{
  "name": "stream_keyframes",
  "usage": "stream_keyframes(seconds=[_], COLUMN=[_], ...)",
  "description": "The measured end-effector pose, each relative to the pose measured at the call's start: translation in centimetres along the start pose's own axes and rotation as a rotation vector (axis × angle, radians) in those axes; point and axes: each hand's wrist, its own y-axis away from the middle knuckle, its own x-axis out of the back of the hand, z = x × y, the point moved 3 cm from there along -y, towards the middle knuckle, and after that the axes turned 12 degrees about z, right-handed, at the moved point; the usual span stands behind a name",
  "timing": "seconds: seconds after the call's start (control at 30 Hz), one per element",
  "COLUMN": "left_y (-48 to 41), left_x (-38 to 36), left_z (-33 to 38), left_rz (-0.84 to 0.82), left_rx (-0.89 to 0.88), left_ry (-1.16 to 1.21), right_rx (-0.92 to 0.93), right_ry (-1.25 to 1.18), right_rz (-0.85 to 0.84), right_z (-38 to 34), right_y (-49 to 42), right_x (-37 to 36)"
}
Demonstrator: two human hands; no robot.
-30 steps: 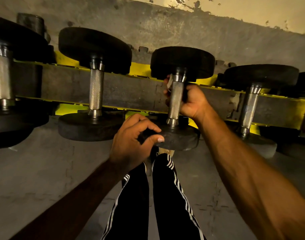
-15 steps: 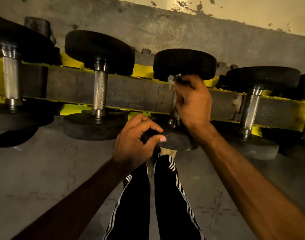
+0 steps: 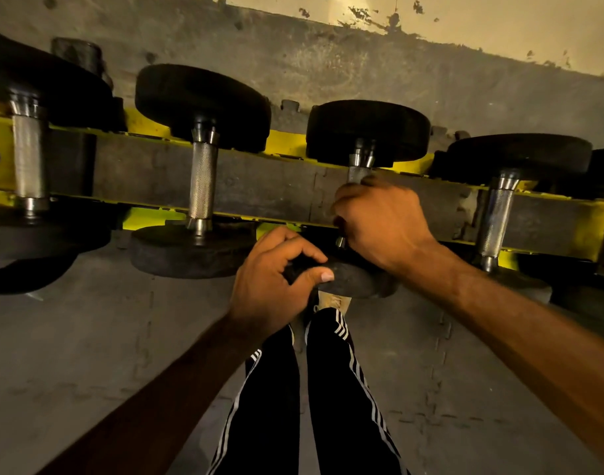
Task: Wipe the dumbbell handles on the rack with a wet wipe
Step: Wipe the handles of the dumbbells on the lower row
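Several black dumbbells with knurled steel handles lie across a yellow rack (image 3: 287, 140). My right hand (image 3: 379, 224) is wrapped around the handle of the middle dumbbell (image 3: 365, 135), covering most of it; only the handle's top (image 3: 357, 173) shows above my fingers. The wet wipe is hidden inside that fist. My left hand (image 3: 269, 286) grips the rim of the same dumbbell's near weight head (image 3: 352, 279), thumb on its front edge.
Other dumbbells lie to the left (image 3: 203, 180), far left (image 3: 28, 159) and right (image 3: 496, 214) on the rack. Grey floor tiles (image 3: 88, 337) spread below. My legs in black striped trousers (image 3: 293, 389) stand close to the rack. A scuffed wall (image 3: 362, 63) rises behind.
My right hand slid down the middle handle from its top toward the near weight head; the white wipe, visible at the fingers before, is now covered. My left hand kept its hold.
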Motion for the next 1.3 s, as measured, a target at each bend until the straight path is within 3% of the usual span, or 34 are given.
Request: stream_keyframes(seconds=[0.13,0.2,0.3,0.5,0.57,0.63,0.73,0.87,0.97,1.1,1.23,1.3], left_y=[0.1,0.0,-0.2,-0.2,-0.1,-0.1,-0.1,-0.2,-0.2,-0.4,-0.6,-0.6], left_x=[0.0,0.0,0.0,0.1,0.0,0.0,0.0,0.0,0.1,0.1,0.2,0.2], left_z=[-0.1,-0.2,0.0,-0.2,-0.1,-0.1,-0.4,-0.6,-0.4,-0.2,-0.1,-0.2], left_rz=[-0.003,-0.008,-0.026,-0.024,-0.015,-0.019,-0.023,-0.022,-0.031,-0.052,-0.075,-0.079], left_rx=[-0.008,-0.005,-0.014,-0.025,-0.031,-0.033,-0.039,-0.060,-0.071,-0.070,-0.065,-0.075], left_ry=[-0.012,-0.020,-0.026,-0.032,-0.029,-0.029,-0.030,-0.033,-0.038,-0.049,-0.069,-0.072], right_rx=[-0.155,-0.193,-0.060,0.114,-0.017,-0.272,-0.691,-1.334,-1.523,-1.543,-1.329,-1.253], right_ry=[0.202,0.215,0.142,-0.238,-0.394,-0.568,-0.800,-1.295,-1.555,-1.799,-1.701,-1.671], right_rz=[0.099,0.057,-0.088,-0.007,0.175,0.397,0.506,0.339,0.211,0.240,-0.041,-0.097], right_z=[0.7,-0.2,-0.8,1.5,2.7,3.8,2.8,2.6,3.8,4.3,4.7,5.1], right_y=[-2.2,-3.7,-3.4,-0.2,-0.5,-0.1,2.0,3.7,1.2,-1.0,2.9,3.9], right_x=[0.4,0.4,-0.3,-0.1,-0.1,-0.5,-1.8,-4.3,-6.1,-7.9,-7.0,-6.4])
